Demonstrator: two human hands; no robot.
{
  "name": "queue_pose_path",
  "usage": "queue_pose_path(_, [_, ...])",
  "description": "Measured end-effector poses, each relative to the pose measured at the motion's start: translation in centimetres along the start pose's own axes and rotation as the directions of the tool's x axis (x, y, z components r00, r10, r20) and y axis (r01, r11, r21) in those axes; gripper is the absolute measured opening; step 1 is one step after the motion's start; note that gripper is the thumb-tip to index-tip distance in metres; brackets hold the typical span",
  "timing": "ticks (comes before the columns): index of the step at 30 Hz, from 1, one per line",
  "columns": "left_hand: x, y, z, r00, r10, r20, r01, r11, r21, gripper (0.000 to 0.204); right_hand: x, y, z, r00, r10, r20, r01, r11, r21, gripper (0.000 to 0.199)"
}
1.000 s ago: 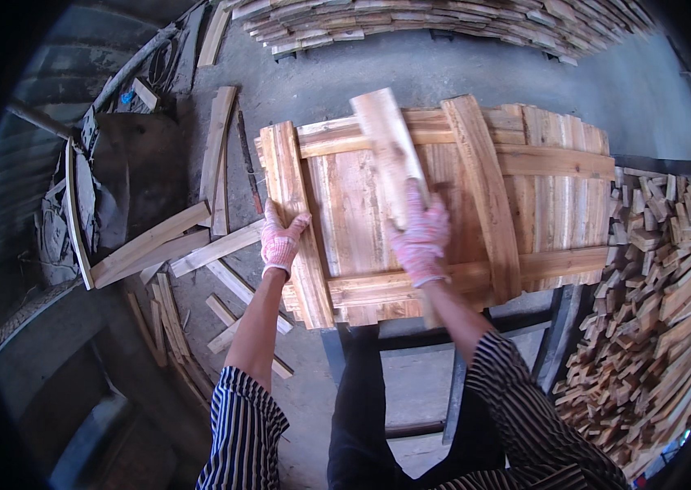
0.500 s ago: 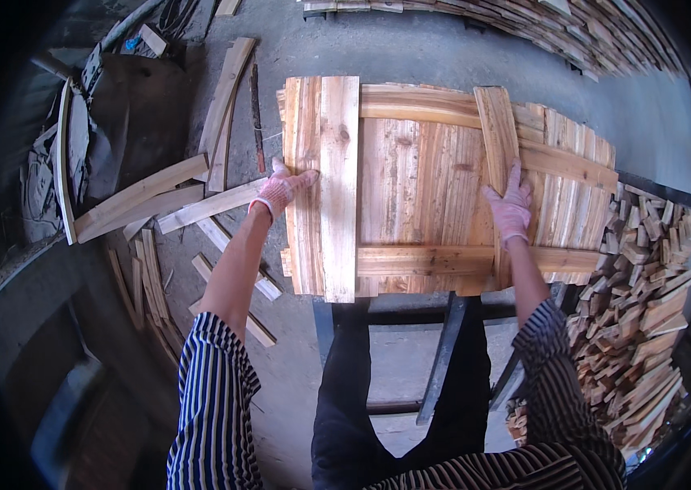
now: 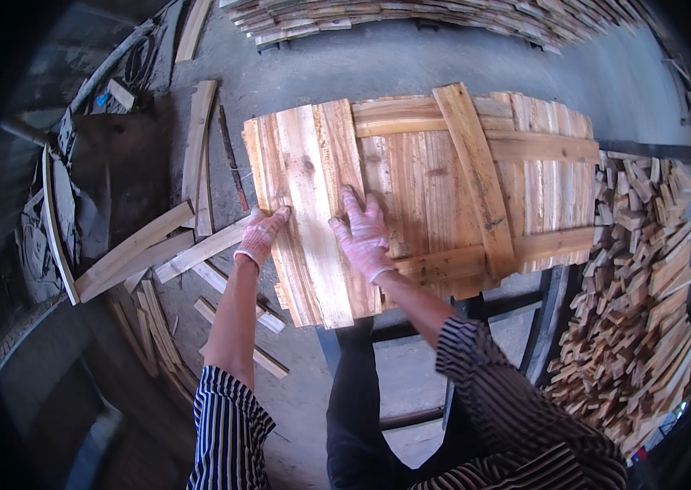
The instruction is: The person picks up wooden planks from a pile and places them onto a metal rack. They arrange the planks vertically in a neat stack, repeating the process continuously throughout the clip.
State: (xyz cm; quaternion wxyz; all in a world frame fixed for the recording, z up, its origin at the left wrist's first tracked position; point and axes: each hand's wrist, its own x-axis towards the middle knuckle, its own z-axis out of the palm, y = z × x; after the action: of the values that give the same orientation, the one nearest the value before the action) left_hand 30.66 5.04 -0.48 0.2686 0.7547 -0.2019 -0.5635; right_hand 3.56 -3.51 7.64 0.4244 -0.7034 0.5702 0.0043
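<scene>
A wide panel of narrow wooden boards (image 3: 415,180) lies in front of me, with crosswise battens (image 3: 541,147) along its far and near sides. Over its left part lie lengthwise planks, among them a pale plank (image 3: 303,188) and a browner plank (image 3: 336,143) beside it. My left hand (image 3: 260,232), in a pinkish knit glove, rests at the panel's left edge with its fingers extended onto the boards. My right hand (image 3: 363,235), gloved likewise, lies with fingers spread on the browner plank's right edge. A loose slat (image 3: 476,175) lies aslant over the battens to the right.
A dark metal frame (image 3: 411,331) stands under the panel. At right is a large heap of short wood pieces (image 3: 631,302). Loose boards (image 3: 137,253) litter the floor at left. Stacked planks (image 3: 394,16) lie at the far side.
My right hand has moved left, from the loose slat to the planks at left. A browner plank now lies right of the pale one. The slat tilts more; the view has shifted.
</scene>
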Motion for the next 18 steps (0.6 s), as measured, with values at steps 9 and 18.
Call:
queue_pose_path(9, [1.8,4.7,3.6,0.943,0.23,0.239,-0.323,0.802,0.502,0.041,1.8,19.3,-18.7,0.871,0.179,-0.457,-0.4,0.799,-0.45,0.083])
queue_pose_path(18, [5.6,1.1,5.7,0.576,0.563,0.592,-0.771,0.134,0.623,0.033,-2.9,12.1,-5.1,0.914,0.149,-0.377,-0.103,0.985,0.138,0.075])
